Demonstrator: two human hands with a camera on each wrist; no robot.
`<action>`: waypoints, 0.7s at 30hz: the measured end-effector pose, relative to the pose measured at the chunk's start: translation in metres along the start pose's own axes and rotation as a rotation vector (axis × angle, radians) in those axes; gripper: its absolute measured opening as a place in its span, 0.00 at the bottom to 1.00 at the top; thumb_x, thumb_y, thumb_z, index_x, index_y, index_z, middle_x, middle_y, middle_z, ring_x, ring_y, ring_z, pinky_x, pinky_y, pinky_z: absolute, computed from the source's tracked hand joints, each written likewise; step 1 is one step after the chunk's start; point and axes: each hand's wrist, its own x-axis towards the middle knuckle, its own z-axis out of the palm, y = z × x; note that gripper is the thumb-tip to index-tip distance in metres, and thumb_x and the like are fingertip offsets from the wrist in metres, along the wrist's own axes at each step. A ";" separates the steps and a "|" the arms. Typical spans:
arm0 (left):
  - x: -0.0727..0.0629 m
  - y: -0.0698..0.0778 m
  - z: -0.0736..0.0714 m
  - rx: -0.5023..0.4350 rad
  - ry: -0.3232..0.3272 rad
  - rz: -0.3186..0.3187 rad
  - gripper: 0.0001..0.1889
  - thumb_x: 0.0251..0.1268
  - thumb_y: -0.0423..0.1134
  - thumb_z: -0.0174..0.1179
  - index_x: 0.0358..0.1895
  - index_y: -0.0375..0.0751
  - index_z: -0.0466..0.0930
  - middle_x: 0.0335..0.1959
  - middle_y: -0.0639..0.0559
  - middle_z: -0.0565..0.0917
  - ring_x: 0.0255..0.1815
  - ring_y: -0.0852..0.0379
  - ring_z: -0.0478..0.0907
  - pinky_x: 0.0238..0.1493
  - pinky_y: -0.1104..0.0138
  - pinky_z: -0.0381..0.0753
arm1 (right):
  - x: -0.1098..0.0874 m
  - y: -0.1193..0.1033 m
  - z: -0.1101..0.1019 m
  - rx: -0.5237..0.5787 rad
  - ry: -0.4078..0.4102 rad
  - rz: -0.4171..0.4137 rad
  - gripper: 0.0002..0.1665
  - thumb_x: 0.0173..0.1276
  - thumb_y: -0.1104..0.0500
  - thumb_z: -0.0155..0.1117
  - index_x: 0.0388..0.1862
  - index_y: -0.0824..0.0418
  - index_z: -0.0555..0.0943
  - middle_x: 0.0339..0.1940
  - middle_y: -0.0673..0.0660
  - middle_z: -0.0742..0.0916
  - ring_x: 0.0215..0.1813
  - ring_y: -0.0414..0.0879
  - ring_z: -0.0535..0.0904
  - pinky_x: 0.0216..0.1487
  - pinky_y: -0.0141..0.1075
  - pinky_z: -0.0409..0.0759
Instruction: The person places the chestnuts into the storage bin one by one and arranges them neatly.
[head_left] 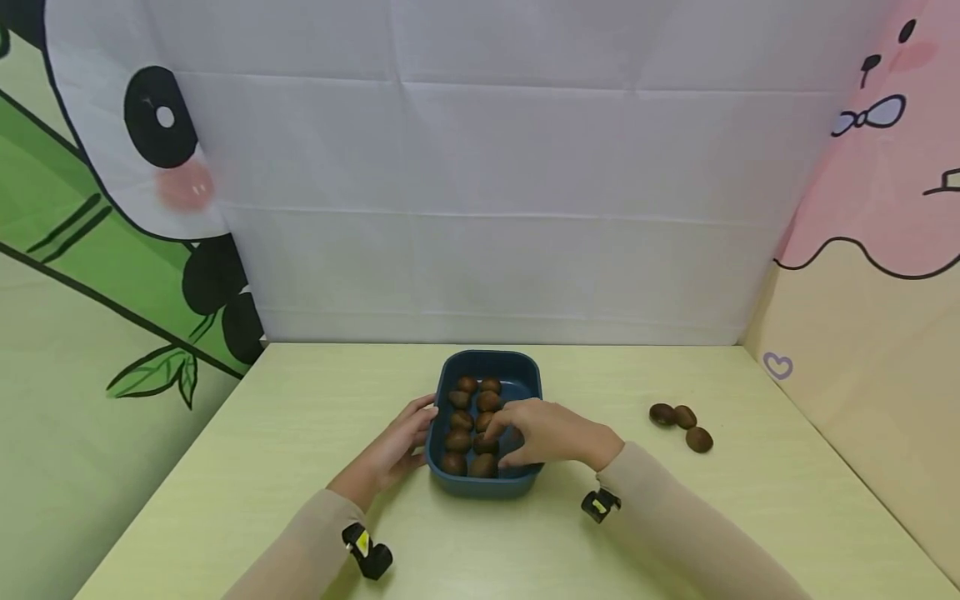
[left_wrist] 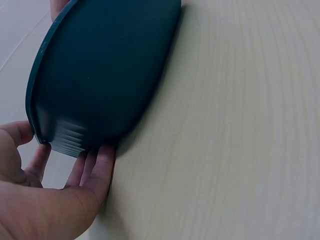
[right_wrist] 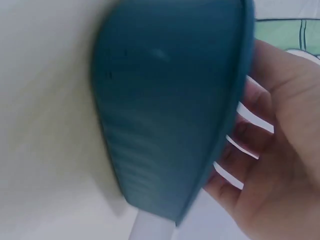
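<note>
A dark blue rectangular box [head_left: 483,487] stands on the table, holding several brown chestnuts [head_left: 459,441] lined up in rows. My left hand [head_left: 393,446] rests against its left wall, fingers spread along the outside and up to the rim; the left wrist view has these fingertips [left_wrist: 102,155] touching the box wall [left_wrist: 95,75]. From the right, my right hand [head_left: 543,429] reaches over the rim and pinches a chestnut [head_left: 486,443] between thumb and forefinger. In the right wrist view this hand [right_wrist: 280,135] bends over the rim, its fingertips hidden behind the box wall [right_wrist: 160,110].
Three loose chestnuts [head_left: 684,417] lie together on the right of the pale wooden table [head_left: 337,375]. A white cloth [head_left: 487,167] hangs behind the table, with printed cartoon panels at both sides. Each sleeve carries a small black camera [head_left: 367,552] at the wrist.
</note>
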 end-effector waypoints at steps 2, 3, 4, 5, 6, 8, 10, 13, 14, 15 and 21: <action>0.001 -0.001 0.000 -0.003 0.001 -0.004 0.30 0.80 0.50 0.46 0.79 0.49 0.52 0.67 0.34 0.71 0.65 0.44 0.72 0.59 0.51 0.74 | -0.006 0.004 -0.006 0.000 0.023 0.005 0.19 0.63 0.53 0.76 0.52 0.53 0.85 0.48 0.50 0.85 0.43 0.47 0.81 0.42 0.33 0.78; 0.001 -0.001 0.000 -0.004 0.001 -0.005 0.30 0.80 0.50 0.46 0.79 0.49 0.52 0.67 0.35 0.71 0.65 0.44 0.72 0.59 0.51 0.74 | -0.009 0.007 -0.009 0.003 0.037 0.006 0.19 0.64 0.52 0.75 0.52 0.53 0.84 0.48 0.49 0.85 0.43 0.47 0.81 0.43 0.33 0.78; 0.001 -0.001 0.000 -0.009 0.001 -0.008 0.29 0.80 0.50 0.46 0.78 0.50 0.52 0.67 0.35 0.71 0.65 0.44 0.72 0.59 0.52 0.74 | -0.013 0.009 -0.013 0.011 0.051 0.011 0.19 0.64 0.53 0.75 0.53 0.53 0.84 0.48 0.49 0.85 0.43 0.47 0.81 0.43 0.34 0.79; 0.001 -0.001 0.000 -0.012 0.000 -0.008 0.29 0.80 0.50 0.46 0.78 0.50 0.52 0.67 0.35 0.71 0.65 0.44 0.72 0.60 0.52 0.74 | -0.016 0.012 -0.016 0.024 0.065 0.015 0.19 0.64 0.53 0.75 0.53 0.53 0.84 0.48 0.49 0.85 0.44 0.47 0.82 0.44 0.34 0.79; 0.001 -0.001 0.000 -0.012 0.000 -0.007 0.29 0.80 0.50 0.46 0.78 0.50 0.52 0.67 0.35 0.71 0.65 0.44 0.72 0.60 0.51 0.74 | -0.020 0.016 -0.020 0.032 0.077 0.022 0.19 0.65 0.53 0.74 0.53 0.53 0.84 0.49 0.48 0.85 0.44 0.47 0.82 0.45 0.35 0.79; 0.001 -0.001 0.000 -0.013 0.001 -0.006 0.29 0.80 0.50 0.46 0.78 0.50 0.53 0.67 0.35 0.71 0.65 0.45 0.72 0.60 0.51 0.74 | -0.028 0.023 -0.028 0.054 0.099 0.039 0.19 0.65 0.55 0.74 0.54 0.54 0.83 0.50 0.48 0.85 0.46 0.49 0.82 0.47 0.36 0.80; 0.000 0.000 0.000 -0.014 0.002 -0.005 0.29 0.80 0.49 0.46 0.78 0.50 0.52 0.67 0.35 0.71 0.64 0.45 0.73 0.59 0.51 0.74 | -0.037 0.031 -0.035 0.067 0.119 0.074 0.19 0.66 0.56 0.73 0.54 0.56 0.83 0.50 0.49 0.85 0.46 0.49 0.83 0.47 0.38 0.80; 0.000 0.000 0.000 -0.012 0.000 -0.003 0.29 0.80 0.50 0.46 0.78 0.50 0.52 0.67 0.35 0.71 0.63 0.46 0.73 0.59 0.52 0.74 | -0.051 0.045 -0.043 0.062 0.160 0.129 0.17 0.66 0.56 0.72 0.53 0.55 0.83 0.48 0.49 0.85 0.46 0.48 0.83 0.47 0.42 0.81; 0.000 0.000 0.000 -0.011 -0.003 -0.001 0.30 0.80 0.50 0.46 0.79 0.50 0.52 0.67 0.35 0.71 0.64 0.46 0.73 0.59 0.52 0.74 | -0.056 0.050 -0.045 0.057 0.177 0.153 0.17 0.66 0.56 0.72 0.53 0.55 0.84 0.48 0.48 0.85 0.45 0.47 0.83 0.46 0.43 0.81; 0.000 0.000 -0.001 -0.010 -0.006 0.001 0.30 0.80 0.50 0.46 0.79 0.50 0.51 0.68 0.35 0.71 0.64 0.46 0.73 0.59 0.52 0.74 | -0.061 0.056 -0.046 0.050 0.195 0.178 0.16 0.66 0.56 0.72 0.52 0.54 0.84 0.47 0.47 0.85 0.45 0.45 0.83 0.45 0.43 0.81; 0.000 0.001 0.000 -0.008 -0.002 -0.001 0.30 0.80 0.50 0.46 0.79 0.49 0.51 0.68 0.34 0.70 0.65 0.44 0.71 0.60 0.51 0.73 | -0.096 0.097 -0.052 0.047 0.271 0.326 0.14 0.69 0.56 0.70 0.52 0.57 0.84 0.45 0.51 0.87 0.42 0.44 0.82 0.42 0.41 0.80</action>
